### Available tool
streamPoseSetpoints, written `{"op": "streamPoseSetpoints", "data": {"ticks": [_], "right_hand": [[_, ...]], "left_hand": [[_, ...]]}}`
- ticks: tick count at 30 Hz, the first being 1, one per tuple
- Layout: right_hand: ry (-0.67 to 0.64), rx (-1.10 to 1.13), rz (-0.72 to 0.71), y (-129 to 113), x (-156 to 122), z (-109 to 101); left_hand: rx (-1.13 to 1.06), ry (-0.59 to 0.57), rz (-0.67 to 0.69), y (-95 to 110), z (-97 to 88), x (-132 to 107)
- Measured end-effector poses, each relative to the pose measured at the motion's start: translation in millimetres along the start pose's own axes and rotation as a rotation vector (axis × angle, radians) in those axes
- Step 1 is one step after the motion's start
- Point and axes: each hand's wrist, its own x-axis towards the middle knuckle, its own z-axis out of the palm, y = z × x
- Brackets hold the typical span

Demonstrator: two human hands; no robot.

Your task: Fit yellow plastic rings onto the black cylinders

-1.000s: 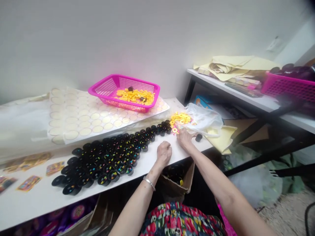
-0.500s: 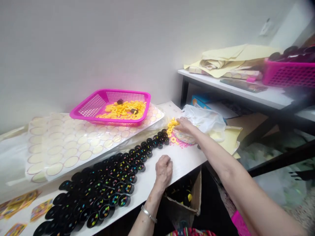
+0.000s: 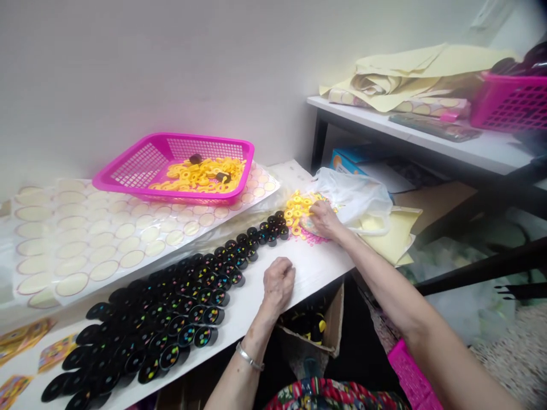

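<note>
My left hand [image 3: 278, 282] rests on the white table with its fingers curled into a fist; the inside is hidden. At the far end my right hand [image 3: 325, 219] is closed, fingers bent down over a clear bag edge and small pieces; whatever is between the fingertips cannot be made out. Beside it lies a pile of yellow ring-shaped pieces [image 3: 298, 208], with tiny pink beads [image 3: 314, 237] scattered below. Left of both hands stand rows of small round black cups [image 3: 194, 287], many with bright coloured bits inside.
A pink basket [image 3: 239, 196] of yellow pieces sits on sheets of round stickers [image 3: 105, 270]. A white plastic bag [image 3: 359, 196] lies beyond my right hand. A cardboard box [image 3: 333, 336] is below the table edge. At right stands a shelf [image 3: 405, 134] with papers.
The view has shifted, so most things sit a little further left and higher. More yellow rings now lie spread beside my right hand, whose fingers are more curled. My left hand stays in its fist.
</note>
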Motion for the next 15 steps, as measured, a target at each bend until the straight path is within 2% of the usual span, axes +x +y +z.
{"op": "streamPoseSetpoints", "data": {"ticks": [3,6,9,11,15], "right_hand": [[0.169,0.095,0.065,1.5,-0.3,-4.5],[0.298,0.134,0.018,-9.3,-15.7,-10.4],[0.27,0.176,-0.134,-27.5,-45.9,-5.7],[0.234,0.226,-0.187,-37.8,-67.1,3.9],[0.235,0.244,-0.085,-45.7,-91.7,20.5]], "left_hand": [[0.017,0.026,0.01,0.2,0.3,-1.1],[0.056,0.132,0.027,-1.3,1.6,4.3],[0.131,0.265,0.058,-2.3,4.7,19.3],[0.191,0.297,0.083,-2.1,8.4,30.4],[0.275,0.241,0.119,-0.8,16.7,40.4]]}}
